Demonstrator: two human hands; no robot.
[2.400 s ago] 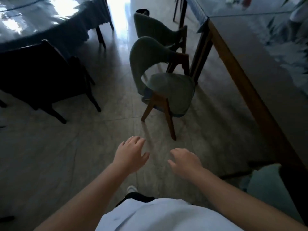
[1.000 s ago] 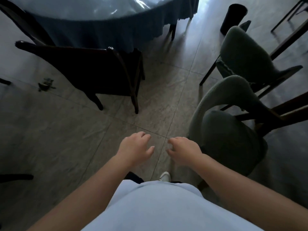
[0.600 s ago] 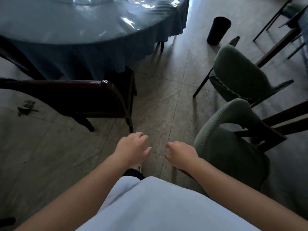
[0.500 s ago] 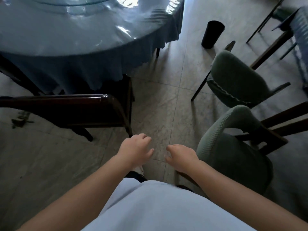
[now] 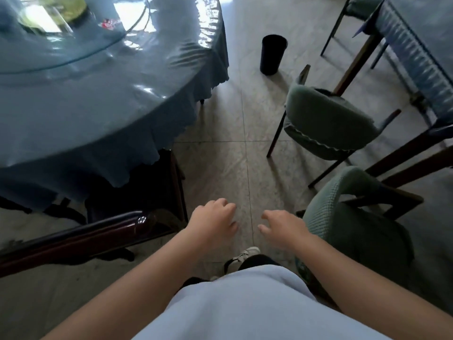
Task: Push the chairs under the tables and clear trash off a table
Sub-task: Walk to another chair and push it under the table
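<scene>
At the left edge, the dark glossy wooden chair (image 5: 81, 231) is cut off by the frame, its seat lost in shadow beneath the hanging hem of the round table draped in shiny blue cloth (image 5: 103, 99); a small red scrap of litter (image 5: 109, 22) on that tabletop is too blurred to identify. The rectangular wooden table with a blue patterned cover (image 5: 416, 60) runs out of view at the right. Both bare forearms reach forward over the grey tiled floor (image 5: 240, 153): the left hand (image 5: 213, 223) hangs with fingers loosely curled and holds nothing, just beside the dark chair's top rail without touching it; the right hand (image 5: 284, 229) is likewise slack and empty, close to the curved backrest of the near green knit-covered chair (image 5: 343, 217). A second green padded chair (image 5: 328, 126) stands beyond it, only partly under the rectangular table. A black cylindrical bin (image 5: 273, 54) stands upright on the floor between the tables.
</scene>
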